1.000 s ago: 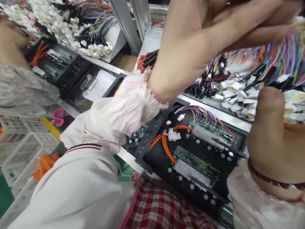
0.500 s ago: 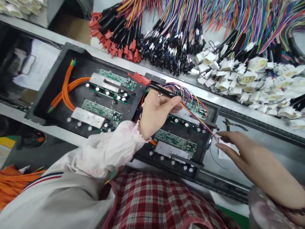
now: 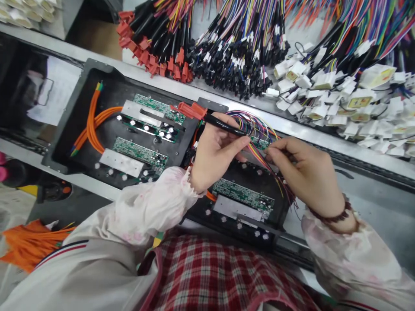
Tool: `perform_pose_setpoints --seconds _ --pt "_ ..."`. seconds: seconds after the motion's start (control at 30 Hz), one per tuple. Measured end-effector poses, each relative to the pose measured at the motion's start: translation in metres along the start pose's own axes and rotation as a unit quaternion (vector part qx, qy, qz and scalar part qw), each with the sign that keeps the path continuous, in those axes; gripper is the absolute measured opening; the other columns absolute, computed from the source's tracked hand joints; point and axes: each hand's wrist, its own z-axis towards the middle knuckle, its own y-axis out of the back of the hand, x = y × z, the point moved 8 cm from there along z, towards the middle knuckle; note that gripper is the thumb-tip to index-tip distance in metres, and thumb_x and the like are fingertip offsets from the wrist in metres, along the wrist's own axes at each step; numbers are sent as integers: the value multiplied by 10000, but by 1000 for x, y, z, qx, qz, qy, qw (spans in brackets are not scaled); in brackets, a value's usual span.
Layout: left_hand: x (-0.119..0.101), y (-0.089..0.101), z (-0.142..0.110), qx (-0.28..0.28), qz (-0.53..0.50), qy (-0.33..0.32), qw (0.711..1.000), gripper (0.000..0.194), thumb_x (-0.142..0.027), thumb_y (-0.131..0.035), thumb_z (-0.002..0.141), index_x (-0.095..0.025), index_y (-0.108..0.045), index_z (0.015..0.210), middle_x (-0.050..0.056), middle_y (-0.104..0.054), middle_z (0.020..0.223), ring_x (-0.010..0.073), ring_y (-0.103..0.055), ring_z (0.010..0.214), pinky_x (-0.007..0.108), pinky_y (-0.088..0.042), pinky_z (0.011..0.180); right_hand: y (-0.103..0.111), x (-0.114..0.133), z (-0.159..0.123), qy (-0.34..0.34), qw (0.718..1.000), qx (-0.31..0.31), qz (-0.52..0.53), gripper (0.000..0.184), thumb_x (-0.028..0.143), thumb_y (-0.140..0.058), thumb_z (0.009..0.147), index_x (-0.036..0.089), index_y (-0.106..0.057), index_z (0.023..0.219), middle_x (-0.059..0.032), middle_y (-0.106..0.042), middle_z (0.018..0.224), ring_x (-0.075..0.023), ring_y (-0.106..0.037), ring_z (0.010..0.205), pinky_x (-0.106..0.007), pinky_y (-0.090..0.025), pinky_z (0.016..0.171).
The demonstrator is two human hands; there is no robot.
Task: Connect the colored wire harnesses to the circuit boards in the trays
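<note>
Wire harness [image 3: 227,125], held aloft.
Red connectors [image 3: 191,110] point left; past the glossy black sleeve, loose coloured wires [image 3: 259,157] trail right and nearer.

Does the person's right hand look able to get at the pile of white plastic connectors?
Probably yes: the white plastic connectors lie beyond the right hand, across a silvery metal rail, with nothing tall between. Its fingers seem busy pinching thin coloured wires, though.
</note>
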Motion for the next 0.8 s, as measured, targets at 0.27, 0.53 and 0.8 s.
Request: perform_pose_setpoints --seconds 0.27,0.53,0.8 --pt "-2 -5 1 -1 46 -32 998 364 -229 -834 777 -223 -479 858 -67 -583 760 62 -589 498 172 -517 398 -3 4 10 -31 999 21 31 193 333 -541 959 231 -672 859 3 -688 687 -144 -599 585 -269 -440 587" --pt "-3 2 2 -13 82 -19 996 428 -366 -870 752 -235 -475 851 -51 -606 746 91 -607 526 190 -472 379 2 -4 -5 -4 997 5 -73 172 322 -532 959 196 -645 985 -23 -695 772 -153 -633 637 -271 -409 594" --pt "-19 35 12 -100 111 -89 985 513 -483 -883 734 -252 -446 874 -52 -621 748 101 -631 580 213 -442 401 43 -58 -80 -72 984 47 -156 228 395 -520 968 212 -631 889 -40 -630 782 -183 -609 635 -317 -451 564"
